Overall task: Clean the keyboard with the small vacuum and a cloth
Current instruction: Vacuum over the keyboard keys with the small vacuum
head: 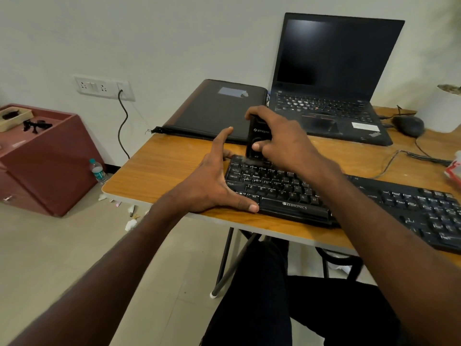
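Item: keyboard (282, 193), black, marked ZEBRONICS, laid on a wooden tabletop (159, 168) near its front edge, running off to the right of the view.

Item: small vacuum (257, 138), black, held upright with its lower end set on the top row of keys at the keyboard's left end. It is gripped by the right hand (279, 138), whose fingers are curled round the body from the right side, the thumb laid on the front face.

Item: left hand (209, 181), spread wide with fingers straight; the thumb is pressed against the front left edge of the keyboard and the fingers are stretched toward its rear left corner, so that the left end is braced. Nothing is held in it.

Item: laptop (331, 81), black, lid raised, screen dark, stood behind the keyboard at the back of the tabletop.

Item: dark flat folder or sleeve (214, 111), laid just left of the laptop.

Item: mouse (409, 126), dark, corded, placed right of the laptop.

Item: maroon cabinet (50, 166), stood on the floor to the left, with a plastic bottle (97, 171) beside it and scraps of paper scattered on the floor near the table leg.

Item: wall socket plate (104, 88), with a dark cable hung from it.
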Demonstrator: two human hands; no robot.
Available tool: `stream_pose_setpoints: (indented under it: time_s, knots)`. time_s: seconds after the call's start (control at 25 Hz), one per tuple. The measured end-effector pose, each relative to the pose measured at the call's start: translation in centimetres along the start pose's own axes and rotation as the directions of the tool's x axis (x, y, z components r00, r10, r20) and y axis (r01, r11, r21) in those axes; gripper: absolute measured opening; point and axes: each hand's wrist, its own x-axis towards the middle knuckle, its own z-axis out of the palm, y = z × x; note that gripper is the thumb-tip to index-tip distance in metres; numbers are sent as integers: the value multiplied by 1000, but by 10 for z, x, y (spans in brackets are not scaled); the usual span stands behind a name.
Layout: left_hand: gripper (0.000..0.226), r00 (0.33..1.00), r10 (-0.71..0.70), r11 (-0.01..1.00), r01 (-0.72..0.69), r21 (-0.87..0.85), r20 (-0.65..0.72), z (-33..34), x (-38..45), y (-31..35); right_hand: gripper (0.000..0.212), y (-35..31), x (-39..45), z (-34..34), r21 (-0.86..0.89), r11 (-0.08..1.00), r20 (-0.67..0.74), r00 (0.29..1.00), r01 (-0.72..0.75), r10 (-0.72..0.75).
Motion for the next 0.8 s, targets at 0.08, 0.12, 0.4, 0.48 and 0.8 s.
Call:
stream_pose_setpoints:
  time_s: [0.08, 0.12, 0.4, 0.48, 0.8]
  knots:
    - [159, 1000, -4, 1000, 4, -13, 1, -1, 0, -1, 67, -2, 6, -5, -129, 992, -54, 999, -13, 6]
    - [159, 1000, -6, 1000, 6, -16, 5, 0, 0, 0, 66, -5, 8, -3, -98, 995, -80, 997, 14, -22]
    - [151, 1000, -1, 999, 0, -42, -9, 0, 1, -3, 62, 2, 13, -17, -79, 997, 38, 999, -16, 19]
    - [148, 1000, 3, 999, -4, -43, -12, 1, 3, -6, 61, 4, 5, -15, 28, 999, 20, 999, 40, -41]
    - [143, 1000, -15, 999, 15, -37, -2, 1, 3, -8, 71, 27, -6, -25, 80, 997, 40, 999, -17, 14]
